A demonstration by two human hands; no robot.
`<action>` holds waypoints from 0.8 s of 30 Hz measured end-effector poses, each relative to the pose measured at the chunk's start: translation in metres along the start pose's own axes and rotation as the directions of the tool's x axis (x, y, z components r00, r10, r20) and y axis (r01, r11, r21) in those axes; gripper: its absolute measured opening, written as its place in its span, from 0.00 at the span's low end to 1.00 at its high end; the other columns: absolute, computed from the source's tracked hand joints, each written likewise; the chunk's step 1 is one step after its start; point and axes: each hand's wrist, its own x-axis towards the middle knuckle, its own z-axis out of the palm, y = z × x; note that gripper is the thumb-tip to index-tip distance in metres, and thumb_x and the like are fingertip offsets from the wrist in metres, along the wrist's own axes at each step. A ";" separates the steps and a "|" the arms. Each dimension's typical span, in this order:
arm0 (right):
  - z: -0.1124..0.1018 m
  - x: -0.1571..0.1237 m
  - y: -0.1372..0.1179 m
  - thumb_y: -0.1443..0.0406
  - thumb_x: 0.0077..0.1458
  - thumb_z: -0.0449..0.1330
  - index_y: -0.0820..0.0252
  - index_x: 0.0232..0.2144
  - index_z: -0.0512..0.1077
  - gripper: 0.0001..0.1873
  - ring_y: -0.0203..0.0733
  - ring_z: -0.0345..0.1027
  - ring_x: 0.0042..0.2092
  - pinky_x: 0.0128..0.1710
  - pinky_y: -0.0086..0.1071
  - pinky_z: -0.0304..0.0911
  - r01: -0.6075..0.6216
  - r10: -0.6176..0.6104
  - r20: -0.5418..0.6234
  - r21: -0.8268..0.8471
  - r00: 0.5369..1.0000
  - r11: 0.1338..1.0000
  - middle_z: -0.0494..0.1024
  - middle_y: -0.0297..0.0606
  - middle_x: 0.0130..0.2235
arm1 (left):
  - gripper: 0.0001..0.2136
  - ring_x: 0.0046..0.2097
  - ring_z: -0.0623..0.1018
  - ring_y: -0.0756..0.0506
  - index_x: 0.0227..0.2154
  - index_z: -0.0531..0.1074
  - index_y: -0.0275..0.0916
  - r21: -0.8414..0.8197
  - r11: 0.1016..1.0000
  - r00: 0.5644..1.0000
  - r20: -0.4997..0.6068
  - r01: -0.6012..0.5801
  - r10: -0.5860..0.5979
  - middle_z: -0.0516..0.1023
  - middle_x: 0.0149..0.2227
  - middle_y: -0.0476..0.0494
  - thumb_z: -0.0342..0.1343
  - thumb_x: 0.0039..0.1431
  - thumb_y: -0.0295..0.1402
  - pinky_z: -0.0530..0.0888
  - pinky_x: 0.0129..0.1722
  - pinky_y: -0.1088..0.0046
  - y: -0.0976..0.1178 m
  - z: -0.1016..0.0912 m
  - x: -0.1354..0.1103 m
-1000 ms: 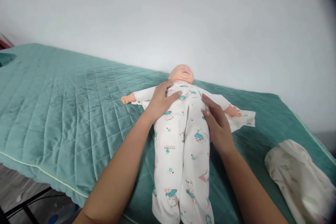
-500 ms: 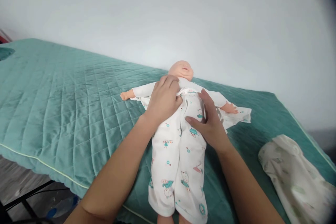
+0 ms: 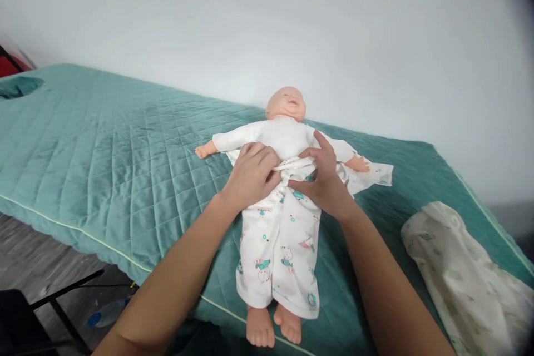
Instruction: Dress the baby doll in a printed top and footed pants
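A baby doll (image 3: 286, 104) lies on its back on a teal quilted table cover (image 3: 104, 144), arms spread, bare feet over the near edge. It wears a plain white top and white printed trousers (image 3: 279, 245). My left hand (image 3: 250, 175) and my right hand (image 3: 321, 175) both grip the bunched waistband of the trousers at the doll's belly, fingers curled into the cloth. A printed cloth (image 3: 371, 175) lies spread under the doll's right-side arm.
A folded pale printed garment (image 3: 463, 278) lies on the cover at the right. A white wall stands behind the table. Dark floor, a black frame and a plastic bottle (image 3: 104, 314) show at lower left.
The printed trousers have slid down from the doll's chest to its waist, baring the white top and the feet. Both hands moved down and closed on the waistband.
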 end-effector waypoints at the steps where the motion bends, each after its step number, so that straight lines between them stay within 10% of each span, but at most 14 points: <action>1: 0.002 0.000 0.000 0.55 0.47 0.72 0.51 0.47 0.65 0.28 0.57 0.42 0.73 0.69 0.56 0.47 0.016 -0.016 -0.020 -0.028 1.000 1.000 0.49 0.44 0.72 | 0.05 0.43 0.70 0.42 0.32 0.65 0.42 -0.008 1.000 1.000 -0.005 0.025 -0.025 0.76 0.37 0.44 0.51 0.65 0.33 0.66 0.46 0.60 0.000 0.000 -0.002; 12: 0.008 -0.002 -0.012 0.52 0.50 0.71 0.56 0.25 0.69 0.18 0.61 0.59 0.63 0.62 0.57 0.55 -0.028 -0.054 -0.201 -0.385 0.978 0.923 0.69 0.43 0.63 | 0.06 0.42 0.72 0.43 0.37 0.68 0.42 -0.203 0.949 0.961 -0.086 0.241 -0.262 0.76 0.36 0.45 0.48 0.69 0.35 0.66 0.48 0.61 -0.015 0.011 -0.011; 24: 0.012 0.006 0.017 0.51 0.52 0.68 0.56 0.26 0.69 0.18 0.64 0.54 0.66 0.65 0.60 0.51 -0.055 -0.022 -0.226 -0.331 0.974 0.942 0.68 0.45 0.63 | 0.19 0.32 0.67 0.46 0.21 0.58 0.41 -0.314 0.895 0.915 -0.147 0.317 -0.376 0.67 0.24 0.48 0.49 0.69 0.38 0.62 0.37 0.65 -0.029 0.021 -0.001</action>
